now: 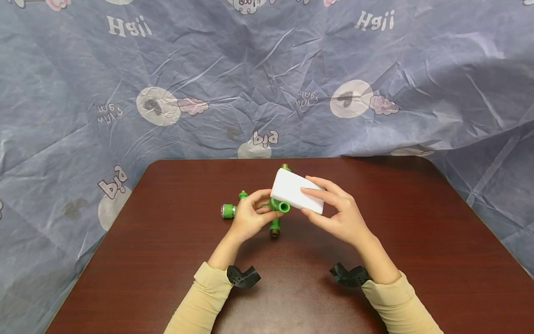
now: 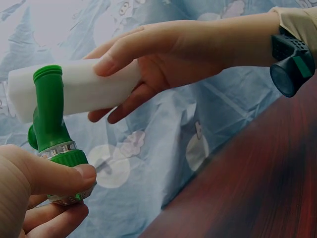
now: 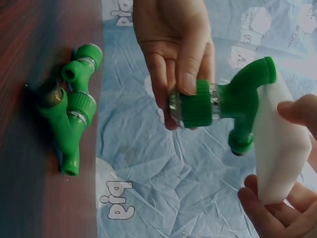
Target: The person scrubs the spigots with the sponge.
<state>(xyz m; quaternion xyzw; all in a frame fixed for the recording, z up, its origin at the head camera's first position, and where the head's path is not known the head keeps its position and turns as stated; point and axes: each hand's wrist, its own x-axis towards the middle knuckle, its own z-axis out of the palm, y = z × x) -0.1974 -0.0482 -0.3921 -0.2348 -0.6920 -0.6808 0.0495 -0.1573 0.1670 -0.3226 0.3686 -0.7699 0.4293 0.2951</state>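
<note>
My left hand (image 1: 247, 217) pinches a green plastic tap (image 3: 242, 99) by its ribbed knob, thumb on one side and fingers on the other. Its open spout (image 1: 284, 207) faces the head camera. In my right hand (image 1: 343, 211) is a white rectangular sponge (image 1: 295, 189), gripped between thumb and fingers. The sponge lies against the tap's body in the right wrist view, and in the head view it hides part of the tap. In the left wrist view, the tap (image 2: 51, 111) stands in front of the sponge (image 2: 99, 89).
More green taps (image 3: 69, 129) lie on the dark red-brown table (image 1: 175, 260), close beyond my left hand; one ribbed knob (image 1: 228, 211) shows left of it. A wrinkled blue printed cloth (image 1: 250, 69) hangs behind the table. Black wrist cameras (image 1: 349, 275) sit at both cuffs.
</note>
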